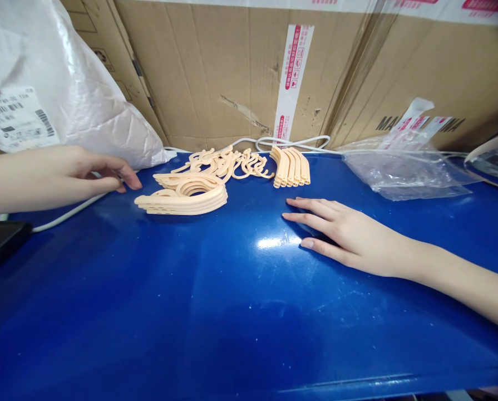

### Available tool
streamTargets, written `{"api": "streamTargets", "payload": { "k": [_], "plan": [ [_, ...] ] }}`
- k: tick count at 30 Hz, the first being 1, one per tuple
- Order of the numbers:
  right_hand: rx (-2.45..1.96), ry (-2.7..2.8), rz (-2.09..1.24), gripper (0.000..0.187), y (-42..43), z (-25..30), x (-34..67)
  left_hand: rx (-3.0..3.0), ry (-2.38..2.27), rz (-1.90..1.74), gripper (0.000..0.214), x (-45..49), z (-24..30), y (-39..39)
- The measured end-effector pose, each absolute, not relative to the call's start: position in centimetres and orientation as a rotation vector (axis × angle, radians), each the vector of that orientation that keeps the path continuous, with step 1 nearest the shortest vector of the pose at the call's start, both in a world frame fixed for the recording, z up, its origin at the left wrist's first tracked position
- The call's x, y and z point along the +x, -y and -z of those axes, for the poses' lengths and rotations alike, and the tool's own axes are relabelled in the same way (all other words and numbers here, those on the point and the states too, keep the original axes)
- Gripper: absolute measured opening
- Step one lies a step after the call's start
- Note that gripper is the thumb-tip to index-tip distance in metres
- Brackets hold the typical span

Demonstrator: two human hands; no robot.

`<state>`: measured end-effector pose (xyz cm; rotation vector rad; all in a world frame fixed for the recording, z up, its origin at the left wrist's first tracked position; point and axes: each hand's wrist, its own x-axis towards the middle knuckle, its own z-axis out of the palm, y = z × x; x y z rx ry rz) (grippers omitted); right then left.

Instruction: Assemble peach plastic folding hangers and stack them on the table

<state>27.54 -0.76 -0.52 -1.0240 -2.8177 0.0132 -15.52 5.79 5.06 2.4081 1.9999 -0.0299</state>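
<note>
My left hand [92, 175] hovers at the left, fingers loosely bent and apart, with nothing in it. Just right of its fingertips lies a stack of cream plastic curved pieces [190, 203] that look like hanger arms. Behind the stack is a loose heap of cream plastic hooks [249, 164]. To the right of that heap, several curved cream tubes [291, 167] stand side by side in a neat row. My right hand [340, 234] is spread palm down over the blue table [232, 312], in front of the tubes and apart from them. It holds nothing.
Large cardboard boxes [215, 72] rise along the back edge. A white padded mailer bag [102, 106] leans at the left, above a black device [2, 245]. A white cable [73, 211] runs along the table. Crumpled clear plastic [403, 172] lies at the back right.
</note>
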Motion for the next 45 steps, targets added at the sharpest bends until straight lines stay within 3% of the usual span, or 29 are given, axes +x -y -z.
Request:
{"api": "streamTargets", "payload": {
  "k": [6,26,45],
  "plan": [
    [-1.024,2.832,0.005,0.048,0.8,0.5,27.5,2.380,-2.025,-0.078,0.099,-12.0,-5.6,-5.4],
    [-1.018,2.824,0.001,0.048,0.8,0.6,27.6,2.631,-1.844,-0.007,0.058,-13.1,-3.4,-6.6],
    [-1.011,2.815,-0.017,0.048,0.7,0.6,27.6,2.607,-1.944,-0.027,0.071,-12.1,-4.1,-5.8]
  ]
}}
